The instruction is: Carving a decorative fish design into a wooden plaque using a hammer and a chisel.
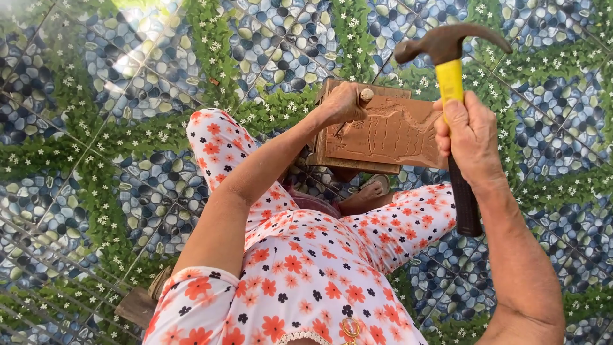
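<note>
A brown wooden board (389,134) with a carved relief lies on the patterned floor ahead of my knees. My left hand (345,102) grips a chisel (366,94) upright at the board's top left corner; only its pale rounded end shows above my fist. My right hand (471,137) is closed on the handle of a claw hammer (449,70) with a yellow and black grip. The rusty hammer head is raised above the board, to the right of the chisel.
I sit on a floor (96,128) printed with blue pebbles and green leafy bands. My legs in white trousers with orange flowers (306,255) frame the board. A bare foot (367,195) rests just below it. A small wooden piece (137,306) lies at lower left.
</note>
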